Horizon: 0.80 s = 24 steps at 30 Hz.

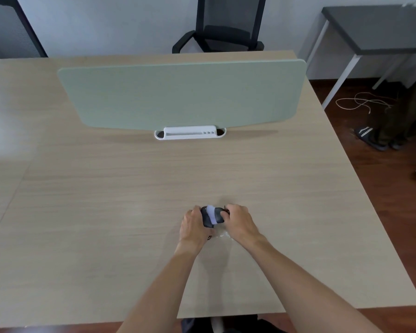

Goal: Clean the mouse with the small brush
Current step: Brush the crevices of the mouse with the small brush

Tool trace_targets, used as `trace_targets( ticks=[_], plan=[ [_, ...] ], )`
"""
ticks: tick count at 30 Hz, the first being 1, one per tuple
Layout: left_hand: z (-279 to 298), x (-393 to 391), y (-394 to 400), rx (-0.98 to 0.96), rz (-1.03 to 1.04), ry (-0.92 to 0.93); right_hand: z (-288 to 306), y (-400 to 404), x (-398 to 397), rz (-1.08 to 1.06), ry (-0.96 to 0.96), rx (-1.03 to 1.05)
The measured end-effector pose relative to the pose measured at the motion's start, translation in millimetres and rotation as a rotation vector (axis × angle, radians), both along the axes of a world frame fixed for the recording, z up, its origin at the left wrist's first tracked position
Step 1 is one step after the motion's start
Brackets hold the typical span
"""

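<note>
A dark mouse [208, 218] is held just above the wooden table [106, 212], near its front middle. My left hand [193, 227] grips the mouse from the left side. A pale whitish patch [211, 213] lies across the mouse's top; I cannot tell whether it is bristles or glare. My right hand [238, 223] is closed at the mouse's right end, pinching a small dark brush [225, 209]. Only the brush's thin tip shows above the fingers.
A scrap of clear plastic [222, 236] lies on the table under my hands. A green divider panel [183, 94] on a white base [190, 133] stands across the table's middle. Office chairs [226, 25] stand behind, and the table's right edge drops to the floor.
</note>
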<state>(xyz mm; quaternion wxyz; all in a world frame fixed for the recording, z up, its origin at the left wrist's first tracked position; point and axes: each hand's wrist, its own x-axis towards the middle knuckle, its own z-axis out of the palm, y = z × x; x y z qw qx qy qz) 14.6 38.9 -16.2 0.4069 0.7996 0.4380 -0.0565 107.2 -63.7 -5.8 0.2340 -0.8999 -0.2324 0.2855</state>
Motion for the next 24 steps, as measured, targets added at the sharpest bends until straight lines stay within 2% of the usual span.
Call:
trace_targets(
  ticks=[3, 9, 14, 17, 21, 24],
  plan=[
    [3, -1, 0, -0.022, 0.018, -0.020, -1, -7, 5, -0.010, -0.054, -0.135],
    [0, 0, 2, -0.069, 0.010, -0.058, 9, 1, 3, 0.046, -0.052, 0.145],
    [-8, 2, 9, 0.029, -0.119, -0.087, 7, 1, 9, 0.027, -0.089, -0.090],
    [-13, 2, 11, 0.059, -0.165, -0.066, 11, 1, 17, 0.000, -0.105, -0.118],
    [-13, 3, 7, 0.077, -0.146, -0.019, 11, 13, 14, -0.077, 0.063, 0.057],
    [-14, 4, 5, 0.063, -0.168, 0.007, 4, 16, 11, -0.115, 0.148, 0.050]
  ],
)
